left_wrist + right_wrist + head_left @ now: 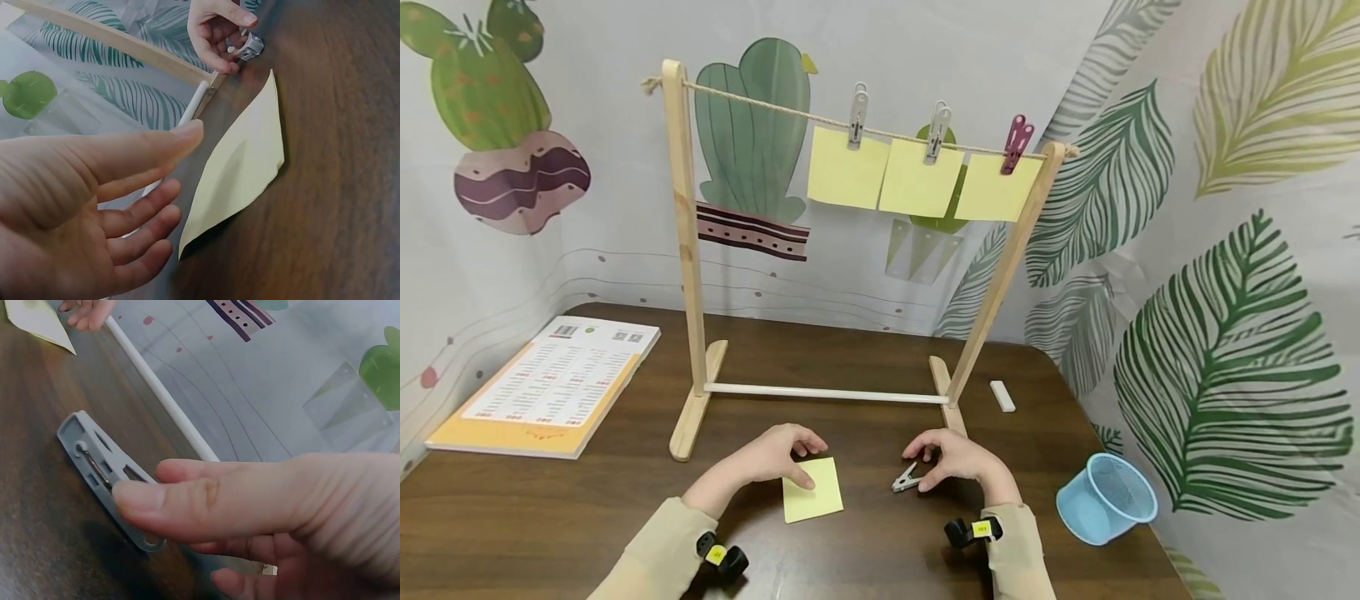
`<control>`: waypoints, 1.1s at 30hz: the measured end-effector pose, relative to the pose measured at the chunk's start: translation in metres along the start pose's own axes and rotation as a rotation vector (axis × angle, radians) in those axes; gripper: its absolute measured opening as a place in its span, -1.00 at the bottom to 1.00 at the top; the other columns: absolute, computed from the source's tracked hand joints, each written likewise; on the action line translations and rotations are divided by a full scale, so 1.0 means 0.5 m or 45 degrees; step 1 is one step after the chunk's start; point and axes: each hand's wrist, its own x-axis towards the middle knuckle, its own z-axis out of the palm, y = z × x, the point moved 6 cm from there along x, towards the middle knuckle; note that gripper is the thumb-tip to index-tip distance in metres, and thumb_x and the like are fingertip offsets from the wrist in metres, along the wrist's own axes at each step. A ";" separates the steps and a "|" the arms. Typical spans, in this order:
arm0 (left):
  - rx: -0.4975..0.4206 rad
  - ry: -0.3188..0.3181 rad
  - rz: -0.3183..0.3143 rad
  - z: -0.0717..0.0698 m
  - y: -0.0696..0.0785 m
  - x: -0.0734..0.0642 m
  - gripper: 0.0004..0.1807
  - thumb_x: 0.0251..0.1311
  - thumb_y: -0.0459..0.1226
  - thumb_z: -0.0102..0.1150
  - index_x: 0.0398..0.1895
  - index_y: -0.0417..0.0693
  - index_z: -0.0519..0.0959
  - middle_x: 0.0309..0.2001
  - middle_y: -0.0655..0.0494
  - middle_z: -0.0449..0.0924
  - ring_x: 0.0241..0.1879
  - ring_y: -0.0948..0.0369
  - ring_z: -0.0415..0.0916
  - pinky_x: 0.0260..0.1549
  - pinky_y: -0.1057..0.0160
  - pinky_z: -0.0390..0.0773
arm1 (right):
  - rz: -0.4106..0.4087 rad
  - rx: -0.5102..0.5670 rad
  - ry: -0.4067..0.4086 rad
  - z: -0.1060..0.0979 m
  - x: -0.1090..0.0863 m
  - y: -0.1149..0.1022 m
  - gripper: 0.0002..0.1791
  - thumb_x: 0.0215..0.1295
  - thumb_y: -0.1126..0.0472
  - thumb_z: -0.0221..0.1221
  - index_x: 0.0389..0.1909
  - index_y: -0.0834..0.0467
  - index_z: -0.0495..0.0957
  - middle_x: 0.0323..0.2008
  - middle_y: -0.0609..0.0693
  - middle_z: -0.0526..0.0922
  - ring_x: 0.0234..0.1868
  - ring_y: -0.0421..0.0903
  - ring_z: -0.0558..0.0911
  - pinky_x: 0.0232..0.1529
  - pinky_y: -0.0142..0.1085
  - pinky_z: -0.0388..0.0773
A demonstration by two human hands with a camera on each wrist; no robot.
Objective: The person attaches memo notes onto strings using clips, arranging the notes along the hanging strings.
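Fingers of the left hand curved loosely and held nothing in the head view, the thumb over the upper part of a square yellow note on the dark, wood-grained table. Opposite, the right hand arched at a small grey clip, thumb and forefinger bent about its near end. Behind stood a frame of pale wood, with a round white rod low down and a twisted cord on top, where two grey pegs and a purple peg held three yellow sheets. A blue mesh basket stood at the right. In the left wrist view the note showed as thin, matte paper with a bowed surface, just beyond the fingertips and apart from them; the thumb reached out straight above the softly bent fingers. In the right wrist view the clip was long, slotted and plastic-looking, with a metal spring along its side and a rounded near end; the right thumb covered part of it, though whether thumb and forefinger pinched it could not be told.
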 end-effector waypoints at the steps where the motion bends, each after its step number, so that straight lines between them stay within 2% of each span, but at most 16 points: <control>1: 0.014 -0.001 -0.006 0.000 -0.001 -0.001 -0.45 -0.23 -0.37 0.59 -0.05 -0.22 0.64 -0.11 0.02 0.65 -0.17 0.17 0.51 -0.15 0.23 0.54 | 0.009 -0.007 0.004 0.000 0.000 0.000 -0.48 -0.13 0.32 0.51 -0.04 0.27 0.64 -0.09 0.16 0.69 -0.19 -0.10 0.49 -0.14 -0.31 0.48; 5: 0.055 -0.008 -0.018 0.003 -0.001 -0.005 -0.42 -0.31 -0.39 0.62 -0.07 -0.19 0.65 -0.19 0.09 0.58 -0.21 0.20 0.45 -0.18 0.27 0.51 | 0.026 -0.036 0.005 0.001 0.000 0.001 -0.49 -0.17 0.33 0.52 -0.07 0.23 0.65 -0.15 0.10 0.68 -0.24 -0.12 0.46 -0.19 -0.35 0.45; 13: 0.152 -0.007 0.031 0.010 0.006 -0.010 -0.35 -0.49 -0.40 0.66 -0.11 -0.19 0.65 -0.29 0.12 0.50 -0.25 0.23 0.41 -0.25 0.35 0.44 | 0.032 -0.092 0.026 0.003 0.002 0.005 -0.55 -0.18 0.34 0.53 -0.15 0.19 0.68 -0.29 0.02 0.62 -0.31 -0.19 0.42 -0.27 -0.43 0.40; 23: 0.181 0.019 0.007 0.011 0.006 -0.010 -0.38 -0.49 -0.42 0.65 -0.15 -0.14 0.66 -0.33 0.16 0.47 -0.28 0.24 0.37 -0.27 0.35 0.41 | 0.043 -0.078 0.017 0.004 0.004 0.008 -0.62 -0.15 0.32 0.52 -0.22 0.19 0.67 -0.31 0.05 0.61 -0.30 -0.20 0.41 -0.25 -0.42 0.39; 28: 0.181 0.023 -0.004 0.011 0.007 -0.010 -0.39 -0.49 -0.42 0.65 -0.15 -0.14 0.66 -0.33 0.16 0.48 -0.28 0.24 0.38 -0.27 0.35 0.41 | 0.055 0.019 0.007 0.004 0.003 0.007 -0.64 -0.09 0.33 0.48 -0.20 0.23 0.66 -0.33 0.16 0.63 -0.30 -0.19 0.44 -0.27 -0.43 0.42; 33: 0.181 0.032 -0.008 0.011 0.008 -0.010 -0.37 -0.50 -0.42 0.65 -0.14 -0.14 0.66 -0.33 0.16 0.50 -0.27 0.24 0.40 -0.27 0.35 0.41 | -0.001 0.219 -0.014 0.005 0.005 0.004 -0.66 0.03 0.40 0.37 -0.14 0.39 0.59 -0.29 0.36 0.66 -0.28 -0.23 0.59 -0.29 -0.45 0.54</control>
